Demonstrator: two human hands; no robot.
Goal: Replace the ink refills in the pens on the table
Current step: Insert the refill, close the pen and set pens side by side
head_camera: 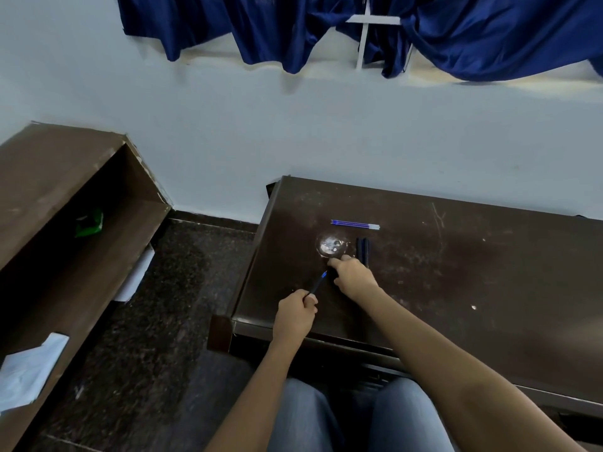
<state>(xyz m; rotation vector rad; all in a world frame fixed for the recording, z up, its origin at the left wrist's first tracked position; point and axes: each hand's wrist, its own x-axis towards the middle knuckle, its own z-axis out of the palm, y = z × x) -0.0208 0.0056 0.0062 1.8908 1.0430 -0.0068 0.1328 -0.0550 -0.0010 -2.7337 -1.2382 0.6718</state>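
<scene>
Dark table (pixel 456 288): left hand (pixel 295 313) grips pen (pixel 317 284), tilted forward; right hand (pixel 352 275) curled beside dish (pixel 331 246), hold unclear.

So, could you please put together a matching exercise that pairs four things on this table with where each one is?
Things:
1. blue refills
2. dark pens
3. clear round dish
4. blue-tipped pen

Places:
A. gripped in the left hand
B. lying farthest back, beyond everything else
C. between the refills and the right hand, left of the dark pens
D. side by side, just right of the dish

Pairs: 1-B, 2-D, 3-C, 4-A
</scene>
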